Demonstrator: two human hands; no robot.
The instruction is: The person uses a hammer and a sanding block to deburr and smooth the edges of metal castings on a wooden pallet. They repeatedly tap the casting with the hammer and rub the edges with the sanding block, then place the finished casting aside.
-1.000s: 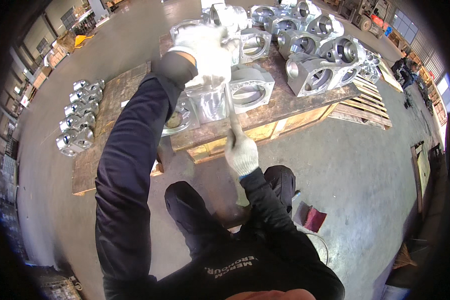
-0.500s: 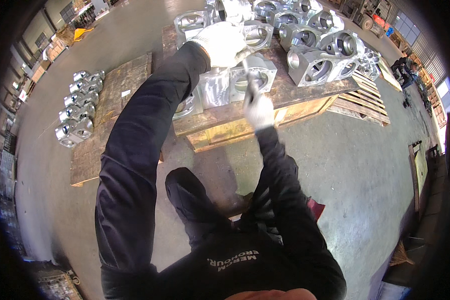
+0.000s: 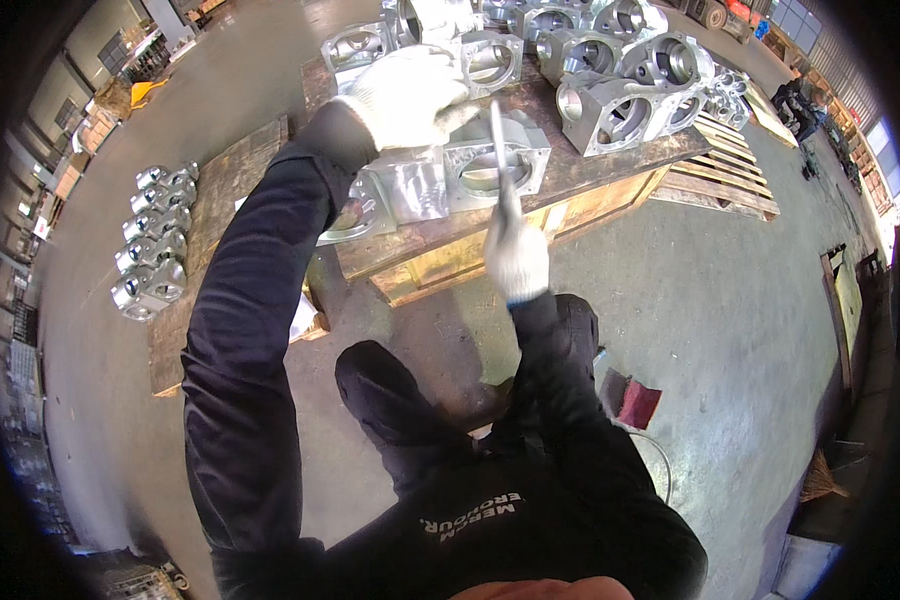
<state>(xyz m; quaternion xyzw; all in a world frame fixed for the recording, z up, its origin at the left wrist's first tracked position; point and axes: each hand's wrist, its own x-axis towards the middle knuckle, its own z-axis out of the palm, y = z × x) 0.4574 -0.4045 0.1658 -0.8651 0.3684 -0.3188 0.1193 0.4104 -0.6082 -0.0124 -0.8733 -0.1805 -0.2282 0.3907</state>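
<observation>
My left hand (image 3: 407, 97), in a bright white glove, rests over the top of a silvery metal casting (image 3: 417, 190) near the table's front edge. Its fingers point right and look stretched out, though glare washes out their detail. In my right hand (image 3: 517, 262), also gloved, is a slim metal file (image 3: 503, 152), held upright with the fingers wrapped round its lower end. The file passes in front of another casting (image 3: 530, 160) with a large round bore; whether it touches the metal I cannot tell. Its tip stands just right of my left fingers.
More bored castings (image 3: 620, 110) crowd the wooden table (image 3: 410, 250). Smaller castings (image 3: 155, 245) line a low wooden platform (image 3: 205, 250) at left. A slatted pallet (image 3: 715, 170) lies right of the table. A dark red piece (image 3: 638, 404) and a thin hose lie on the floor.
My left hand has shifted left and slightly down in the picture. The file's tip now stands apart from its fingers. The whole view has moved a little.
</observation>
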